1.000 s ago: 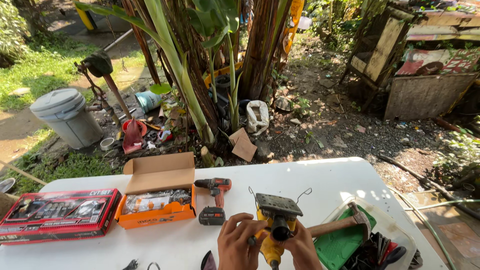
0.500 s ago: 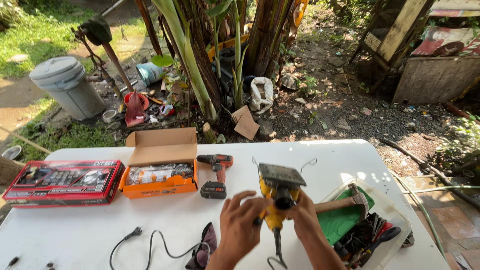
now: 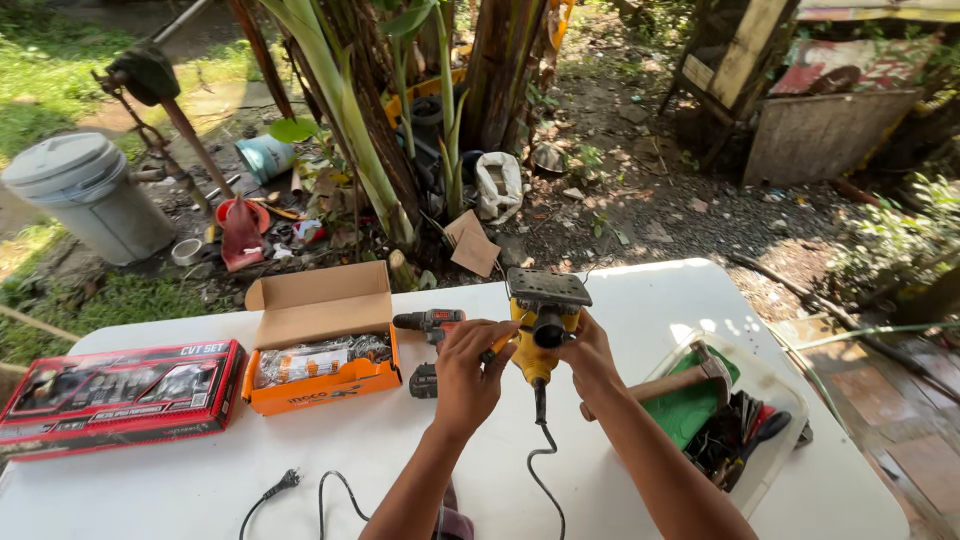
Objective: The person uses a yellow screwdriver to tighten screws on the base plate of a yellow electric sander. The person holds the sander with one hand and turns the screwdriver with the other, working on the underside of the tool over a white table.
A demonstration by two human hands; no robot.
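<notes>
Both my hands hold a yellow corded sander (image 3: pixel 541 327) upright above the white table (image 3: pixel 180 480), its grey flat pad turned up and away from me. My left hand (image 3: pixel 468 371) grips the left side of its body. My right hand (image 3: pixel 588 356) wraps the right side. The sander's black cord (image 3: pixel 540 460) hangs down onto the table toward a plug (image 3: pixel 278 486) at the left. Behind my left hand a red and black cordless drill (image 3: pixel 430 325) lies on the table.
An open orange cardboard box (image 3: pixel 318 340) with a bagged item sits left of the drill. A red tool-set case (image 3: pixel 115 390) lies at the far left. A clear tub (image 3: pixel 760 390) with a hammer, green cloth and hand tools stands at right. Beyond the table are banana plants, a grey bin and scattered litter.
The sander has been lifted higher and nearer the table's middle, its pad tipped further up. The view has shifted down, showing more of the table, the cord and the plug.
</notes>
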